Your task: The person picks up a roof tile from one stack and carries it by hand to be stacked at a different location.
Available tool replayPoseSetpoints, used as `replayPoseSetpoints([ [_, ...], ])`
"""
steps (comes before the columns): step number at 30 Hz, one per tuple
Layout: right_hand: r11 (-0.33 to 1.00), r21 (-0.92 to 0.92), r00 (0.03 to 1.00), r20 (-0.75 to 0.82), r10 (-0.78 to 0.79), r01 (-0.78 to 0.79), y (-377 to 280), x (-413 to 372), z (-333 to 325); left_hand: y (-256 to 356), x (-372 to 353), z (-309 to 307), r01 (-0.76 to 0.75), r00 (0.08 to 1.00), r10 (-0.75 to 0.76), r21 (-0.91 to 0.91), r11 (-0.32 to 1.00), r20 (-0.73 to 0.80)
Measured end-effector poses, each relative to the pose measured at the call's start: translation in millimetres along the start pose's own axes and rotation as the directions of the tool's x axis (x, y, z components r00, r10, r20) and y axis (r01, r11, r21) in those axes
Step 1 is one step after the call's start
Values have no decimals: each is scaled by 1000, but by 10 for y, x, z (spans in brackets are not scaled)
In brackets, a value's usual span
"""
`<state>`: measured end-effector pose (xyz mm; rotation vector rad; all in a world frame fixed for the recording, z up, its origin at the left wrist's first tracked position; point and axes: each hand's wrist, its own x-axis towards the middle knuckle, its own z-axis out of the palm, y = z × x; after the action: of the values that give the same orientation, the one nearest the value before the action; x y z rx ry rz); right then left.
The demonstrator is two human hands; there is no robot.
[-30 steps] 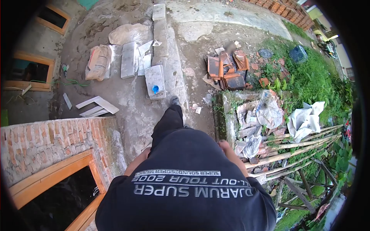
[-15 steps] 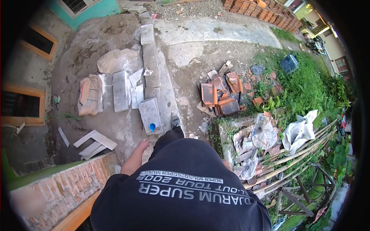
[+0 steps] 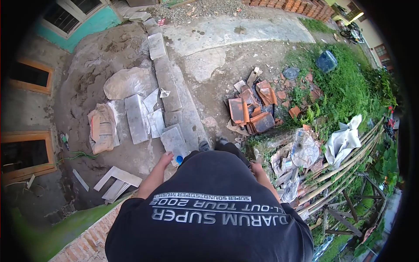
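My left hand [image 3: 165, 159] hangs beside my body, just left of a blue cup [image 3: 179, 159], with a small gap between them; its fingers look loosely apart and nothing shows in them. The cup stands on the near end of a pale grey slab [image 3: 173, 140]. On the other side of my body, my right hand [image 3: 256, 167] is low near my dark trousers, its fingers curled round something dark that I cannot make out. Both my shoes [image 3: 204, 146] show on the ground ahead of my shirt.
Left of the slab lie tile pieces [image 3: 155, 122], a long board [image 3: 136, 118] and a cement sack [image 3: 103, 126]. Broken roof tiles [image 3: 238, 110] are piled ahead on the right. Bamboo poles [image 3: 340, 177], rubble and a white sheet [image 3: 343, 142] lie to the right. A low brick wall [image 3: 94, 240] is at near left.
The view has shifted forward and turned slightly. My second foot now shows beside the first. My left hand is closer to the blue cup, and my right hand has come into view.
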<state>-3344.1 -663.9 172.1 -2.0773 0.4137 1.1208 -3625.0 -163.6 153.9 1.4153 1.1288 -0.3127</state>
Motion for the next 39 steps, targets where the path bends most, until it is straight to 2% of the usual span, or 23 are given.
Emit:
replayPoseSetpoints([
  [3, 959, -155, 960, 187, -206, 236, 250, 153, 35, -736, 149, -21, -145, 964, 52, 351, 925, 261],
  [5, 981, 136, 971, 213, 106, -137, 116, -23, 31, -1080, 166, -39, -249, 924, 59, 474, 844, 378],
  [8, 915, 317, 915, 385, 118, -251, 1267, 1135, 219, -820, -29, -212, -171, 930, -59, 571, 803, 362],
  [9, 983, 111, 926, 333, -177, 148, 1463, 1369, 216, -705, -60, -268, -169, 929, -73, 593, 787, 362],
  [10, 854, -147, 854, 251, -456, 499, 1647, 1594, 212, -569, -48, -321, -185, 927, -76, 621, 762, 369],
  [11, 137, -559, 410, 400, -820, 818, 1747, 1850, 247, -525, 43, -376, -203, 926, -70, 645, 737, 372],
  [12, 132, -560, 404, 396, -824, 818, 1680, 2036, 307, -391, 143, -413, -274, 916, -34, 687, 673, 399],
  [13, 148, -575, 454, 435, -777, 805, 1499, 2159, 338, -348, 318, -457, -390, 895, 29, 748, 538, 445],
  [14, 547, -447, 703, 367, -609, 708, 985, 1954, 184, -240, 484, -477, -459, 879, 85, 783, 419, 469],
  [15, 853, -292, 884, 324, -337, 432, 383, 1812, 73, -157, 670, -490, -485, 873, 135, 803, 346, 469],
  [16, 969, -185, 948, 301, -105, 166, -242, 1623, -20, -34, 840, -491, -396, 917, 148, 802, 446, 370],
  [17, 992, -120, 954, 298, -3, 40, -653, 1659, -92, 340, 839, -439, -156, 978, 48, 556, 817, 202],
  [18, 997, -66, 953, 301, 44, -26, -999, 1744, -145, 766, 811, -378, 50, 998, -53, 128, 991, 27],
  [19, 998, -22, 951, 301, 64, -60, -1371, 1849, -181, 803, 1084, -349, -85, 996, 85, 130, 988, 9],
  [22, 995, 99, 986, 161, -32, 16, -2217, 2403, -254, 1623, 1370, -275, 40, 999, -40, 88, 995, -4],
  [24, 982, 157, 985, 124, -122, 102, -2789, 2681, -311, 2116, 1611, -288, -15, 998, 1, 248, 969, 55],
  [25, 964, 202, 977, 84, -195, 175, -3076, 2762, -358, 1861, 2087, -312, 102, 995, -103, -63, 993, 2],
  [29, 927, 108, 931, 29, -363, 358, -3850, 2843, -555, 2359, 2392, -200, 22, 987, -35, -83, 996, -155],
  [30, 913, 53, 914, 6, -406, 405, -3892, 2944, -566, 2432, 2412, -173, 23, 988, -35, -81, 996, -149],
  [32, 891, -1, 891, -25, -454, 454, -4039, 3047, -641, 2619, 2394, -120, -200, 979, 206, 208, 957, -5],
  [34, 930, 347, 981, 103, -165, 120, -4013, 2958, -663, 2790, 2414, -108, -324, 946, 308, 340, 883, 101],
  [37, 838, 537, 989, 143, 26, -99, -3753, 2940, -555, 2987, 2523, -114, -139, 979, -60, 847, 514, 197],
  [39, 788, 582, 973, 211, 95, -202, -3541, 3048, -520, 3009, 2704, -182, -162, 963, -84, 797, 582, 258],
])
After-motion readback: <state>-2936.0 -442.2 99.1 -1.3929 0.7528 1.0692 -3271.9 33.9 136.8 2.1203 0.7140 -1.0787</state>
